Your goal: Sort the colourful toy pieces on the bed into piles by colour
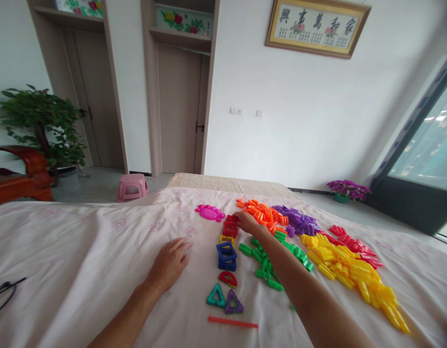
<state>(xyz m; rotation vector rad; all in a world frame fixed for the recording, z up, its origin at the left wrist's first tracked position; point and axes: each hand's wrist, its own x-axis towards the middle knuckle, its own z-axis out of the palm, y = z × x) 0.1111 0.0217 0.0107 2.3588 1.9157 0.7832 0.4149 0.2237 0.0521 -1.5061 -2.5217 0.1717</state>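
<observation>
My right hand (246,222) reaches to the far end of a column of plastic frames, its fingertips at the red square pieces (230,227); whether they grip one is hidden. Nearer in that column lie a yellow square (227,239), stacked blue squares (226,261), a red half-round piece (228,278), a teal triangle (216,296) and a purple triangle (234,302). A red stick (233,322) lies in front of them. My left hand (172,261) rests on the cloth left of the blue squares, fingers slightly spread, holding nothing.
Piles of orange (263,213), purple (297,220), green (266,261), yellow (339,261) and red pieces (357,245) spread to the right. A pink piece (209,212) lies at the back. Glasses (6,290) are at the left edge; a pink stool (132,187) stands beyond the cloth.
</observation>
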